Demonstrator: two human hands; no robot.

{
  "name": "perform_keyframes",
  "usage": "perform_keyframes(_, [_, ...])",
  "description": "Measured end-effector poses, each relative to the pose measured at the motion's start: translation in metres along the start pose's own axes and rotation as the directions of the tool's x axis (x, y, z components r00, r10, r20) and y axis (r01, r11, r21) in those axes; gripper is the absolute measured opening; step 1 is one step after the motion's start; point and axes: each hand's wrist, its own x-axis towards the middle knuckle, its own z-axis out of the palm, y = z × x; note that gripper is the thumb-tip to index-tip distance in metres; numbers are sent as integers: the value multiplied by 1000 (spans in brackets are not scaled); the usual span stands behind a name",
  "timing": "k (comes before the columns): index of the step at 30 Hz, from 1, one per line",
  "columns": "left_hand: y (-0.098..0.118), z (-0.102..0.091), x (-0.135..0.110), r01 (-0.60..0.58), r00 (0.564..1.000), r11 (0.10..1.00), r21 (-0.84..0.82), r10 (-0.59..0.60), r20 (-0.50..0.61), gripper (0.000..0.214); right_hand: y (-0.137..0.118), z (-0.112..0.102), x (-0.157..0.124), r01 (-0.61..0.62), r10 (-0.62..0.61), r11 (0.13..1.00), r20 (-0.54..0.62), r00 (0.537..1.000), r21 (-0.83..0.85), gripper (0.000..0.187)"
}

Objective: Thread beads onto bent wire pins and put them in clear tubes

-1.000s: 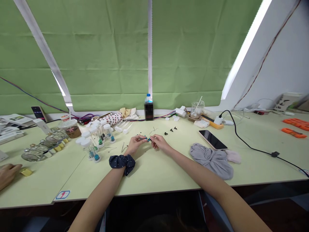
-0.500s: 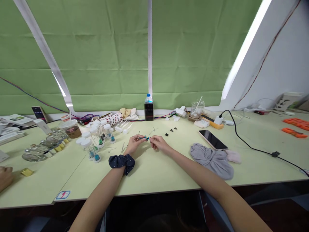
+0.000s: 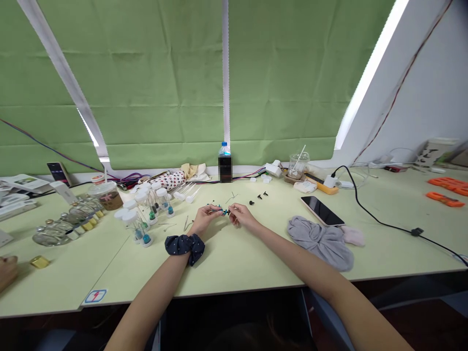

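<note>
My left hand (image 3: 205,218) is closed in a pinch on a small teal-blue part (image 3: 224,212). Across from it, the fingertips of my right hand (image 3: 242,216) are pinched on a small black piece that meets the right end of the blue part. Both are too small to name more exactly. Beyond my right hand lie several small black screw-like parts (image 3: 260,197). Thin metal pins (image 3: 232,196) rest behind my fingers, and a bent metal tool (image 3: 186,223) lies beside my left hand.
Clear tubes with white caps (image 3: 131,217) stand to the left, with glass bottles (image 3: 54,233) farther out. A black-labelled water bottle (image 3: 225,169) stands at the back. On the right are a phone (image 3: 322,211), a grey cloth (image 3: 321,241) and a black cable (image 3: 387,223). Another person's hand (image 3: 7,273) shows far left.
My right hand has drawn slightly rightward, and a black piece now shows between its fingertips and the blue part. My left hand has hardly moved.
</note>
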Motion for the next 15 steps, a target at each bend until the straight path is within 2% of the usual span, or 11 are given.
perform_keyframes(11, [1, -2, 1, -18, 1000, 1000, -6, 18, -15, 23, -3, 5, -5, -9, 10, 1000, 88, 996, -6, 40])
perform_keyframes(15, [1, -2, 1, -16, 1000, 1000, -5, 16, -7, 22, -3, 5, -5, -12, 13, 1000, 87, 996, -12, 40])
